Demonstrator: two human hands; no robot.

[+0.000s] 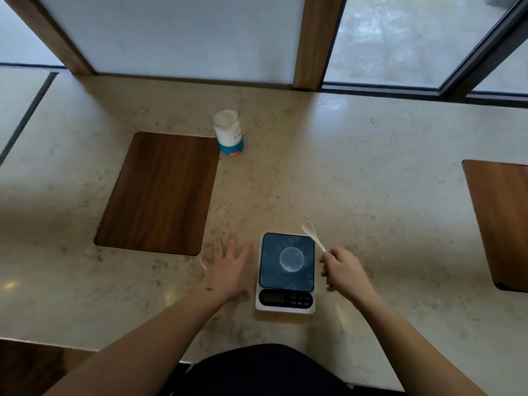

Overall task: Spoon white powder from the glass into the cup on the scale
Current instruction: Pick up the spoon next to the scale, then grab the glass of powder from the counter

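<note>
Two wooden boards sit set into the pale stone worktop (357, 172): the larger wooden board (160, 192) lies at the left, the other board (500, 221) is cut off by the right edge. Just beside the larger board's far right corner stands the glass (226, 124), upright on a teal base, more than half full of white powder (225, 121) and well apart from everything nearer the person. Nearer, the left hand (228, 270) hovers or rests flat over the worktop with its fingers spread and nothing in it, just left of the scale (286, 271). The scale has a dark weighing plate and a white body with a dark display toward the person; what the display reads is too small to tell. On the middle of the plate stands the small clear cup (291, 259), and whether it holds anything cannot be told. Right of the scale, the right hand (344, 271) is closed around the handle of a white spoon (313, 234), whose bowl points away, past the scale's far right corner.
</note>
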